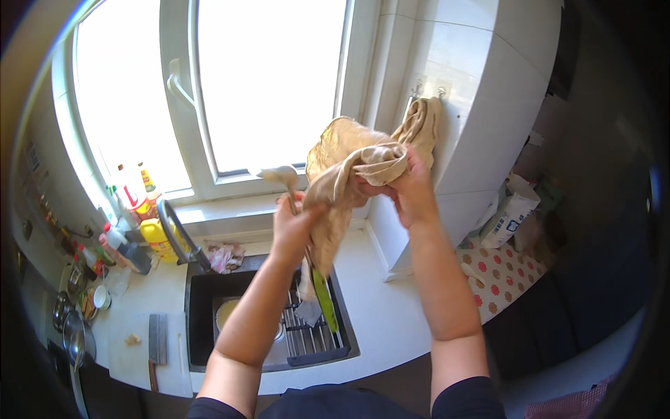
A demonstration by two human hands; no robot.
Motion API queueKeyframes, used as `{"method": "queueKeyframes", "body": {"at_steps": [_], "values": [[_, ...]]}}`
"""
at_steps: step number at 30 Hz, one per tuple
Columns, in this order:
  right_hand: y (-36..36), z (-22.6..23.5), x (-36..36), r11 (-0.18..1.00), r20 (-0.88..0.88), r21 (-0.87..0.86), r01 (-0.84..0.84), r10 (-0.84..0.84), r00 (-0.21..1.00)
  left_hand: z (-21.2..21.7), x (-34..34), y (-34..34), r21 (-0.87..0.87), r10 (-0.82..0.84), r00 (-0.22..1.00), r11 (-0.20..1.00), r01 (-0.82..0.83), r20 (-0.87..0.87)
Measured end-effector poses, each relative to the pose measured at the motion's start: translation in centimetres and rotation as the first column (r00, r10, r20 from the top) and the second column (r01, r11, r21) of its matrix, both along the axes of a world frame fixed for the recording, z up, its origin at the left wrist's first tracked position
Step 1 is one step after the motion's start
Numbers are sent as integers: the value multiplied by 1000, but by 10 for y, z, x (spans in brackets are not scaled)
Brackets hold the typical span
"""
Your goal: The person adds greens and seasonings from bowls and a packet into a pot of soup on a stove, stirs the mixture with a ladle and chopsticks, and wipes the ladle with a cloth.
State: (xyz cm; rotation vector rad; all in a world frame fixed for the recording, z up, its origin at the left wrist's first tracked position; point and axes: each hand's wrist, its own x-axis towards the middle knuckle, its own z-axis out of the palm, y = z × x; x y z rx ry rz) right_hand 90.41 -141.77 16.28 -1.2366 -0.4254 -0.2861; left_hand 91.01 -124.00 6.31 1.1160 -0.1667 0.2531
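Observation:
My left hand (292, 227) is closed round the stem of a large spoon with a pale, blurred head (274, 174). A long green handle (325, 304) lines up with that stem below, over the sink. My right hand (412, 188) grips a bunched tan cloth (342, 192), raised in front of the window. The cloth's lower part drapes down beside my left hand and against the spoon's stem; whether those fingers also pinch it, I cannot tell. Just behind my right hand, more tan cloth (427, 129) hangs from wall hooks.
Below my arms is a dark sink (199, 314) with a black faucet (178, 227) and a drying rack (307, 339). A cleaver (158, 339) lies on a white cutting board (122, 349) at left. Bottles (129, 251) and a yellow jug (157, 237) stand by the window.

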Motion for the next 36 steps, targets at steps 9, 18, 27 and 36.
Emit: {"method": "queueKeyframes", "body": {"at_steps": [9,18,27,36], "values": [[-123,67,30,7,961,118,993,-252,-112,163,154,-82,298,446,766,736,-608,463],[-111,-4,80,-402,839,-522,753,-399,369,143,264,-197,419,359,719,625,-659,595],[-102,-44,77,40,642,-573,819,-598,479,43,261,-194,460,190,965,851,-253,178],[-91,-58,34,195,592,-524,829,-617,519,37,199,-140,456,205,977,865,-209,61]]}}
